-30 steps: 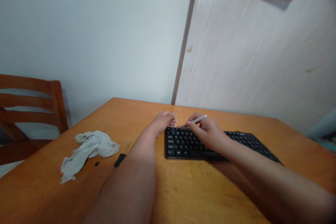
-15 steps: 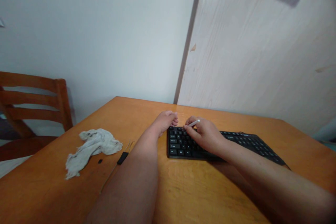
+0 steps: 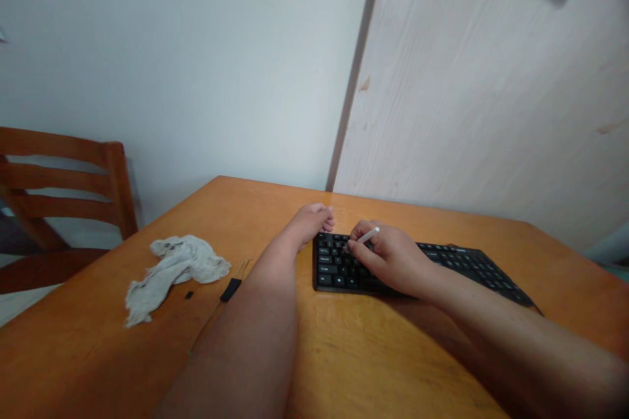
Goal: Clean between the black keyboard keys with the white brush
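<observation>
A black keyboard [image 3: 339, 280] lies on the wooden table, partly covered by my right hand [image 3: 393, 255]. That hand pinches a slim white stick [image 3: 369, 234] between thumb and fingers, slanted with its lower end down at the keys on the left side. The stick's working tip is too small to make out. My left hand [image 3: 314, 219] rests at the keyboard's back left corner, fingers curled in, with nothing visible in them.
Left of my left forearm lie a crumpled grey-white cloth [image 3: 179, 272], a small black piece [image 3: 189, 295] like a keycap, and a thin wire tool with a black grip [image 3: 230, 289]. A wooden chair [image 3: 63, 203] stands at the left, and a wall [image 3: 221, 65] rises behind the table [image 3: 344, 347].
My right hand has shifted slightly right and the white stick has come with it, still over the keys. My left hand stays at the corner. The view has tilted a little.
</observation>
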A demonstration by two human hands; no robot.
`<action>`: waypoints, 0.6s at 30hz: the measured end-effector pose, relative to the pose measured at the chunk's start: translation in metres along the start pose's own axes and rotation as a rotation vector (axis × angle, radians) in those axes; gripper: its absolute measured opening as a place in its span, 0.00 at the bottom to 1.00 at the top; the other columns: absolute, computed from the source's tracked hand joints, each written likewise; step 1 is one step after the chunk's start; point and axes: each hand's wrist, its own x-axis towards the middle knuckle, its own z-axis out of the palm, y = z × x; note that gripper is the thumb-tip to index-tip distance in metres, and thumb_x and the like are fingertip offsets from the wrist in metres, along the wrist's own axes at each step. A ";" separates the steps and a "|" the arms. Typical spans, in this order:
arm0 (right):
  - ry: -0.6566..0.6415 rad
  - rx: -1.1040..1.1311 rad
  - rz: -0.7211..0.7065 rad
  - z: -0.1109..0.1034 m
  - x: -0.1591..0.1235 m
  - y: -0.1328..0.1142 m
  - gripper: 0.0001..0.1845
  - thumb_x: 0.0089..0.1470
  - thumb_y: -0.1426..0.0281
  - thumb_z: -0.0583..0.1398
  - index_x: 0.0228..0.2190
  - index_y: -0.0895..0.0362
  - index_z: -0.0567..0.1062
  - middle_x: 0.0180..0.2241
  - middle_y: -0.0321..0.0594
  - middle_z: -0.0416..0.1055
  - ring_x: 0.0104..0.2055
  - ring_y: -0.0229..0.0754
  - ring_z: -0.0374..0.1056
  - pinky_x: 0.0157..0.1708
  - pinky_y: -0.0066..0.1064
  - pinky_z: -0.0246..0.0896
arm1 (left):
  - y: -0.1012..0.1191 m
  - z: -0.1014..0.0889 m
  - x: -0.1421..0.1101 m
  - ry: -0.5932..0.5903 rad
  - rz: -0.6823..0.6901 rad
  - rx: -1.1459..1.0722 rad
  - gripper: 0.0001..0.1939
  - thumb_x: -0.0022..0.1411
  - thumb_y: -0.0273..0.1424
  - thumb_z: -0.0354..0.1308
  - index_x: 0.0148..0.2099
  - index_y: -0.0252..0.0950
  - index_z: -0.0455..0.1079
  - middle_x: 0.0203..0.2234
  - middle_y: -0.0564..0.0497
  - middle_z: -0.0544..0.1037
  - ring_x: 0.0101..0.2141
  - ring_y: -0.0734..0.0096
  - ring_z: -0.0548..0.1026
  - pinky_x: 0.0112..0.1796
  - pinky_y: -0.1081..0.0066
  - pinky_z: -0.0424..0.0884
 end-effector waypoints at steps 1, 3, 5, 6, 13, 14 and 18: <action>-0.004 -0.002 0.000 -0.001 -0.001 0.000 0.07 0.61 0.67 0.55 0.33 0.54 0.72 0.30 0.38 0.73 0.33 0.41 0.67 0.32 0.31 0.55 | 0.000 0.000 0.000 0.001 0.000 0.003 0.12 0.67 0.34 0.53 0.32 0.33 0.67 0.26 0.50 0.74 0.26 0.75 0.71 0.32 0.73 0.67; -0.014 -0.011 0.005 -0.001 -0.003 -0.001 0.07 0.61 0.67 0.55 0.33 0.54 0.72 0.30 0.38 0.72 0.33 0.41 0.67 0.32 0.31 0.54 | 0.000 0.000 0.000 0.005 0.001 0.008 0.12 0.67 0.34 0.53 0.32 0.33 0.67 0.26 0.50 0.74 0.26 0.75 0.71 0.32 0.73 0.67; -0.025 -0.017 0.012 -0.002 -0.005 -0.002 0.06 0.61 0.67 0.55 0.34 0.54 0.72 0.30 0.38 0.72 0.33 0.41 0.66 0.32 0.31 0.54 | 0.000 0.000 0.000 0.008 0.003 0.011 0.11 0.67 0.34 0.53 0.32 0.33 0.67 0.25 0.50 0.74 0.26 0.74 0.72 0.32 0.73 0.67; -0.031 -0.018 0.014 -0.002 -0.006 -0.002 0.06 0.61 0.67 0.56 0.34 0.54 0.72 0.30 0.38 0.72 0.33 0.41 0.66 0.32 0.31 0.54 | 0.000 0.000 0.000 0.009 0.003 0.011 0.11 0.67 0.34 0.53 0.32 0.33 0.67 0.25 0.50 0.74 0.26 0.75 0.72 0.32 0.73 0.67; -0.069 0.005 0.010 -0.008 -0.011 -0.006 0.05 0.60 0.68 0.56 0.32 0.54 0.71 0.29 0.37 0.72 0.32 0.40 0.66 0.31 0.30 0.54 | 0.002 0.001 -0.002 0.013 0.004 0.008 0.12 0.67 0.34 0.53 0.32 0.33 0.67 0.25 0.50 0.74 0.26 0.75 0.72 0.33 0.73 0.67; -0.076 0.012 0.009 -0.009 -0.012 -0.007 0.05 0.60 0.68 0.56 0.32 0.54 0.71 0.29 0.36 0.71 0.32 0.40 0.66 0.31 0.30 0.53 | 0.002 0.001 -0.002 0.014 0.003 0.008 0.12 0.67 0.34 0.53 0.31 0.33 0.67 0.25 0.50 0.74 0.26 0.75 0.72 0.33 0.73 0.67; -0.087 0.021 0.024 -0.012 -0.017 -0.009 0.05 0.59 0.68 0.56 0.31 0.54 0.71 0.28 0.36 0.71 0.31 0.39 0.65 0.31 0.30 0.53 | 0.003 0.002 -0.002 0.021 0.007 0.011 0.12 0.66 0.34 0.54 0.31 0.34 0.67 0.24 0.51 0.74 0.26 0.75 0.72 0.32 0.73 0.67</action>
